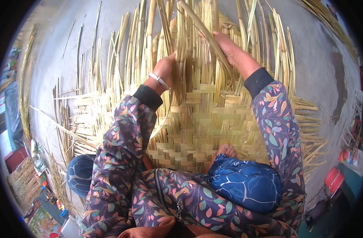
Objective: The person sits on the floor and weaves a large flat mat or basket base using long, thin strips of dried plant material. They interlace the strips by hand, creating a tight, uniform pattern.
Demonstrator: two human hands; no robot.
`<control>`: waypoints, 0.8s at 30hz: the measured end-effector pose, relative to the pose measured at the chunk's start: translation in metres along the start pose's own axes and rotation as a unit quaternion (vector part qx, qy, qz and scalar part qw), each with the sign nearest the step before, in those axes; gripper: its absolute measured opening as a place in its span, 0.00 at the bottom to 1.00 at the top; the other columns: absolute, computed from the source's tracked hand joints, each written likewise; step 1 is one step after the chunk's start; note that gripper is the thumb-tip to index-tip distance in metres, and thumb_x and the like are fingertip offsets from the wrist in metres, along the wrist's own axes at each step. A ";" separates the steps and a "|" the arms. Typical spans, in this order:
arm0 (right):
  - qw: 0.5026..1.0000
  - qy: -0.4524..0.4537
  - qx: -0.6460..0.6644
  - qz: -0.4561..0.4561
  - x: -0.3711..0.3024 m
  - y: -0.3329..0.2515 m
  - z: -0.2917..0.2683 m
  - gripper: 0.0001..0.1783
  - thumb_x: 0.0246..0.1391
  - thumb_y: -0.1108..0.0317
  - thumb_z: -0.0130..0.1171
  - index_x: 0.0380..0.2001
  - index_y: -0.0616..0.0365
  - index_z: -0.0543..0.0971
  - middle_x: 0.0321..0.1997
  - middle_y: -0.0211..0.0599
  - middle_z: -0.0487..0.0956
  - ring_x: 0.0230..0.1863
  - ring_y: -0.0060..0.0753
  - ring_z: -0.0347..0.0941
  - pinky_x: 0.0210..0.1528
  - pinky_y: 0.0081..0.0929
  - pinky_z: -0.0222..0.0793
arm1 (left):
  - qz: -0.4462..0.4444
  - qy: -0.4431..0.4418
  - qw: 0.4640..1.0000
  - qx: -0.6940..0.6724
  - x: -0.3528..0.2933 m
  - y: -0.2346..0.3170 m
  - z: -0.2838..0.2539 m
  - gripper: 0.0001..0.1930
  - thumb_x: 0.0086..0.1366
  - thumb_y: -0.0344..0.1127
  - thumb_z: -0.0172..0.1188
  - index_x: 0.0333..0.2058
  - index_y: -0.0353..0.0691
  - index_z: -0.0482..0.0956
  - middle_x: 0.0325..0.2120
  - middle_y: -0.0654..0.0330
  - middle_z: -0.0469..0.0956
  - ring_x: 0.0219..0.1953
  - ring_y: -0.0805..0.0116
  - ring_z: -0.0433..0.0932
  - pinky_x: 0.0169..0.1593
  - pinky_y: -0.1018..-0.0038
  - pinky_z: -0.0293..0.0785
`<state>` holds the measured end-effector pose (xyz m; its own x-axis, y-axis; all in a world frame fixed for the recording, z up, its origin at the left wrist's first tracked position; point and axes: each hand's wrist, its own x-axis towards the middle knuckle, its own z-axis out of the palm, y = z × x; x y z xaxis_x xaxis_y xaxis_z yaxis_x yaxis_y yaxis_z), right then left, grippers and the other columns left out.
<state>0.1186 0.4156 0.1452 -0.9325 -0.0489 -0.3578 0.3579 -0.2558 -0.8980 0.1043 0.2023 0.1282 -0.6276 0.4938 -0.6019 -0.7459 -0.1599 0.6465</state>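
Observation:
A woven mat [217,123] of flat yellow-green reed strips lies on the floor before me, its loose strip ends fanning out on the far side and both flanks. My left hand [165,70] is closed round a bundle of raised reed strips [181,43] near the middle; the bundle hides most of its fingers. To the right and a little farther off, my right hand [226,45] is closed on reed strips, its fingertips partly covered. A broad strip [209,33] curves down in front of that hand. White band on my left wrist.
Grey floor [322,85] surrounds the mat. Long loose stalks lie at the far left [27,79] and at the far right corner [324,16]. A red container [334,179] stands at the right edge. My bare foot [227,150] rests on the mat.

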 end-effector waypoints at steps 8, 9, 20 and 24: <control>0.978 -0.004 0.205 -0.023 0.003 -0.025 -0.007 0.14 0.58 0.52 0.50 0.28 0.49 0.73 0.12 0.19 0.67 0.09 0.12 0.65 0.08 0.10 0.60 | -0.003 -0.051 0.998 -0.023 -0.019 0.003 0.009 0.19 0.68 0.44 0.42 0.49 0.37 0.70 0.41 0.54 0.75 0.43 0.61 0.75 0.48 0.65 0.72; 0.975 0.013 0.221 0.015 0.011 -0.028 -0.009 0.17 0.58 0.47 0.48 0.28 0.48 0.72 0.12 0.19 0.66 0.09 0.13 0.64 0.07 0.11 0.59 | -0.018 -0.057 0.998 -0.012 -0.016 0.009 0.007 0.19 0.68 0.44 0.42 0.49 0.37 0.70 0.41 0.54 0.75 0.43 0.62 0.75 0.48 0.65 0.72; 0.998 -0.063 -0.008 -0.020 0.002 -0.066 0.013 0.12 0.53 0.66 0.52 0.40 0.58 0.72 0.23 0.22 0.70 0.20 0.13 0.66 0.19 0.13 0.64 | 0.012 -0.114 0.993 0.021 -0.024 0.007 0.002 0.17 0.63 0.33 0.43 0.46 0.30 0.73 0.39 0.52 0.78 0.40 0.63 0.78 0.44 0.69 0.75; 0.994 -0.099 0.010 -0.052 0.004 -0.060 0.028 0.13 0.54 0.56 0.54 0.33 0.53 0.74 0.21 0.21 0.71 0.19 0.11 0.64 0.19 0.14 0.61 | 0.020 -0.006 0.999 -0.035 -0.019 -0.003 0.010 0.13 0.64 0.36 0.47 0.40 0.34 0.74 0.33 0.55 0.78 0.32 0.65 0.78 0.35 0.69 0.77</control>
<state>0.0922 0.4032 0.2046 -0.9561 -0.2105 -0.2039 0.2599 -0.2877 -0.9218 0.1213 0.2020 0.1423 -0.6546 0.4962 -0.5703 -0.7346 -0.2393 0.6350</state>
